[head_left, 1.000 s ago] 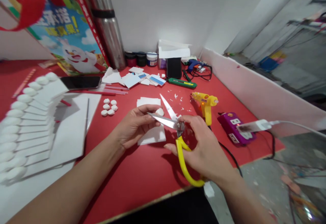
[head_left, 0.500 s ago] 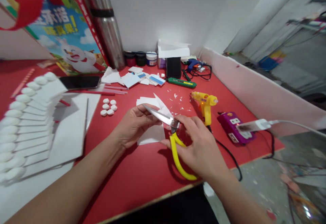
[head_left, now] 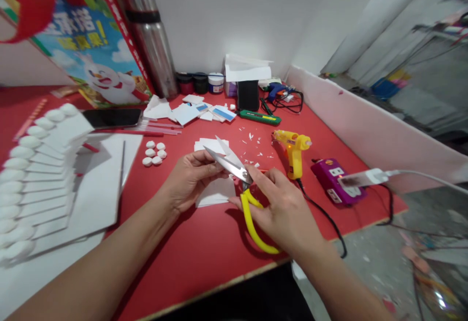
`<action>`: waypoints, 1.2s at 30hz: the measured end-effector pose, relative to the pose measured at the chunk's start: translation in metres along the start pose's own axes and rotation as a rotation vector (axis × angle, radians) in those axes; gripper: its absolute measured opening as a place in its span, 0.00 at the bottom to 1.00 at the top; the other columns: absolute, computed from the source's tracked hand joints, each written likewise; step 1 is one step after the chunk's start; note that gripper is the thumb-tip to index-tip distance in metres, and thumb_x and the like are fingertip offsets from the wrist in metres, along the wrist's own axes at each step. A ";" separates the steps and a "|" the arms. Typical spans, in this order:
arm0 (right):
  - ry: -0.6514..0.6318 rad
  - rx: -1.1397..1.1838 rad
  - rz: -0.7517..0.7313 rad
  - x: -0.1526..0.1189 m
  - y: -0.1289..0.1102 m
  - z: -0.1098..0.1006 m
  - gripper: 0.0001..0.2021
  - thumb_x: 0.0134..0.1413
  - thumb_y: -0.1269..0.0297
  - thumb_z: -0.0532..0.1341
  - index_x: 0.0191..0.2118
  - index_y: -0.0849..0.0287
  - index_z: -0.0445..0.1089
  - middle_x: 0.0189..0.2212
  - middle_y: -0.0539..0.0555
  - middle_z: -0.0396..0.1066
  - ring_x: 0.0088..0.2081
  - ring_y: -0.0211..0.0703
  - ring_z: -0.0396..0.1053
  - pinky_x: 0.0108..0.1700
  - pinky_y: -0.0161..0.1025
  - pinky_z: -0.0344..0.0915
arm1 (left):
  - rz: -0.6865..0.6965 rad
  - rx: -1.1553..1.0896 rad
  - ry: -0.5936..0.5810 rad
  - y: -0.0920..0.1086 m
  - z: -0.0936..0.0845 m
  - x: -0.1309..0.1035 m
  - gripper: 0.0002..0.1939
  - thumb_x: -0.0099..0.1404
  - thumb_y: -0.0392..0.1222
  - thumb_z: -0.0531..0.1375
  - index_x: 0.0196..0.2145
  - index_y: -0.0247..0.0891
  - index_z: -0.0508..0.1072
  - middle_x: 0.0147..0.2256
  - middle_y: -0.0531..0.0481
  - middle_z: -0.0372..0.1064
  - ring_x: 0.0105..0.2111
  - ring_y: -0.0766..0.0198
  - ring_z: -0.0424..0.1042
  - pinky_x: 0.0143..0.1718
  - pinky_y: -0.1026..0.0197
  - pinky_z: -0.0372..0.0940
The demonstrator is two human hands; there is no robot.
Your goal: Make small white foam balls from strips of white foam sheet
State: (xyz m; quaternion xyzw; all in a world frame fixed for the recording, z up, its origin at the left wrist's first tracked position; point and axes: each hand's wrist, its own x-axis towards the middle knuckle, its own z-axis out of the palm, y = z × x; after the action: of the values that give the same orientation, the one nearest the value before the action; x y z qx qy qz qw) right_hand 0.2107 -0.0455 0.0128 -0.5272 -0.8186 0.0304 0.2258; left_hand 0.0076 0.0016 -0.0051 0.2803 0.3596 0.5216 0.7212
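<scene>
Scissors (head_left: 257, 231) with yellow handles and silver blades are in my right hand (head_left: 283, 209), whose fingers are wrapped around the handles. Their blades stand apart and point to the far left, over white cards (head_left: 215, 192) lying on the red table. My left hand (head_left: 192, 175) is closed in a pinch, its fingertips right by the nearer blade. Whatever sits between those fingertips is hidden by the fingers and the blade. Small white scraps (head_left: 252, 141) lie scattered beyond the scissors.
Right of my hands are a yellow glue gun (head_left: 292, 145) and a purple power socket (head_left: 334, 179). On the left stands a curved row of white cards with round pieces (head_left: 40, 179), near several loose white rounds (head_left: 155, 153). A green cutter (head_left: 259, 116) and steel flask (head_left: 151, 43) lie farther back.
The scissors and my right hand have shifted slightly left, and the whole view has moved a little. Both hands keep the same grip.
</scene>
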 end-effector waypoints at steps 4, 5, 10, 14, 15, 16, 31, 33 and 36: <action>0.041 -0.033 -0.032 -0.002 0.003 0.002 0.27 0.63 0.48 0.61 0.58 0.65 0.71 0.34 0.59 0.71 0.31 0.46 0.71 0.36 0.42 0.70 | -0.011 0.003 -0.001 0.001 0.002 -0.002 0.11 0.47 0.32 0.75 0.26 0.31 0.78 0.27 0.47 0.78 0.27 0.65 0.77 0.36 0.63 0.72; 0.055 -0.036 -0.048 -0.004 0.004 0.002 0.26 0.63 0.49 0.61 0.58 0.65 0.72 0.33 0.59 0.71 0.31 0.46 0.71 0.35 0.42 0.70 | -0.018 -0.002 0.002 0.002 0.003 -0.002 0.11 0.46 0.32 0.76 0.26 0.31 0.78 0.26 0.47 0.78 0.26 0.65 0.77 0.35 0.63 0.73; 0.054 0.064 -0.016 -0.006 0.007 0.003 0.22 0.62 0.52 0.63 0.54 0.64 0.73 0.32 0.58 0.74 0.31 0.46 0.73 0.35 0.40 0.69 | -0.055 -0.031 0.008 0.001 0.004 0.000 0.14 0.45 0.30 0.76 0.27 0.32 0.76 0.25 0.49 0.77 0.26 0.64 0.78 0.34 0.63 0.74; -0.022 0.168 0.213 0.007 0.007 -0.005 0.18 0.60 0.53 0.65 0.49 0.61 0.74 0.32 0.56 0.77 0.31 0.46 0.75 0.34 0.38 0.67 | -0.066 -0.046 -0.020 0.002 0.002 0.002 0.13 0.48 0.31 0.75 0.32 0.32 0.78 0.29 0.47 0.78 0.28 0.65 0.78 0.35 0.65 0.73; -0.036 0.126 0.263 0.013 0.007 -0.007 0.18 0.60 0.53 0.64 0.49 0.62 0.74 0.31 0.56 0.77 0.31 0.47 0.75 0.32 0.39 0.66 | -0.072 -0.047 -0.030 0.002 0.002 0.002 0.14 0.50 0.31 0.75 0.34 0.32 0.78 0.30 0.47 0.79 0.28 0.66 0.78 0.35 0.65 0.73; -0.048 0.065 0.298 0.018 0.008 -0.007 0.18 0.60 0.54 0.64 0.49 0.63 0.73 0.32 0.58 0.77 0.31 0.49 0.75 0.32 0.40 0.66 | -0.078 -0.046 -0.039 0.003 0.002 0.002 0.14 0.50 0.31 0.74 0.35 0.32 0.79 0.31 0.47 0.78 0.28 0.67 0.78 0.35 0.66 0.73; -0.056 0.117 0.084 0.075 -0.008 -0.024 0.12 0.66 0.64 0.57 0.42 0.60 0.78 0.35 0.60 0.79 0.36 0.49 0.77 0.38 0.43 0.69 | 0.452 0.449 0.041 0.003 -0.008 0.004 0.08 0.58 0.36 0.71 0.37 0.38 0.79 0.38 0.50 0.75 0.38 0.66 0.73 0.44 0.64 0.67; -0.129 0.460 0.108 0.089 -0.010 -0.018 0.11 0.64 0.64 0.60 0.45 0.59 0.78 0.37 0.57 0.80 0.37 0.45 0.77 0.38 0.40 0.70 | 0.563 0.546 0.050 0.004 -0.011 0.006 0.08 0.60 0.36 0.70 0.38 0.38 0.78 0.38 0.49 0.73 0.38 0.65 0.72 0.44 0.63 0.67; -0.313 0.868 0.221 0.104 -0.012 0.003 0.10 0.59 0.62 0.65 0.42 0.62 0.78 0.33 0.56 0.79 0.32 0.43 0.76 0.32 0.38 0.70 | 0.648 0.657 0.074 0.007 -0.016 0.008 0.10 0.62 0.36 0.68 0.42 0.38 0.77 0.39 0.48 0.73 0.38 0.65 0.71 0.44 0.62 0.67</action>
State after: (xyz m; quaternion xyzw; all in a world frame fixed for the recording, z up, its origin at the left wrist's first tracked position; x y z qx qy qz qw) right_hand 0.1641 0.0414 0.0489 -0.4570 -0.6936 0.4724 0.2947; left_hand -0.0080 0.0116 -0.0109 0.5731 0.4251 0.5882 0.3806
